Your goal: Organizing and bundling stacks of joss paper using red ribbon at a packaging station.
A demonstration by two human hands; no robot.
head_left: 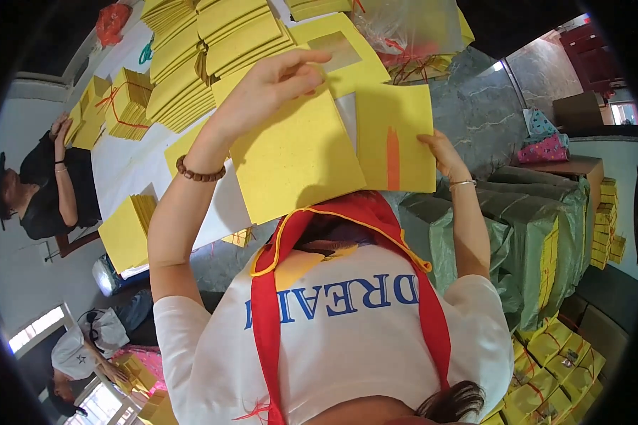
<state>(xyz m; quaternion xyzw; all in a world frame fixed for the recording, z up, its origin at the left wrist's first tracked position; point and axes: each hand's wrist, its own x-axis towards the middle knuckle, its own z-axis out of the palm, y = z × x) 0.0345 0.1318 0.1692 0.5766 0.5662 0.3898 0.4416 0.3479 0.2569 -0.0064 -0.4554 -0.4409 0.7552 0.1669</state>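
Note:
My left hand (287,81) is above a large yellow paper stack (298,156), its index finger stretched out and the other fingers partly curled. I see nothing held in it. On the right, my right hand (446,156) pinches the right edge of a yellow paper sheet (415,142) that bears an orange stripe. This sheet lies beside the large stack, close to its right edge. Beyond them is another yellow sheet (365,60) with a greyish, shiny rectangle on it.
Folded yellow paper bundles (184,71) cover the far part of the white table (127,170). A red-tied bundle (129,103) stands at left, near a person in black (57,173). Green-wrapped packages (524,227) stand at right. A clear plastic bag (397,32) lies at the back.

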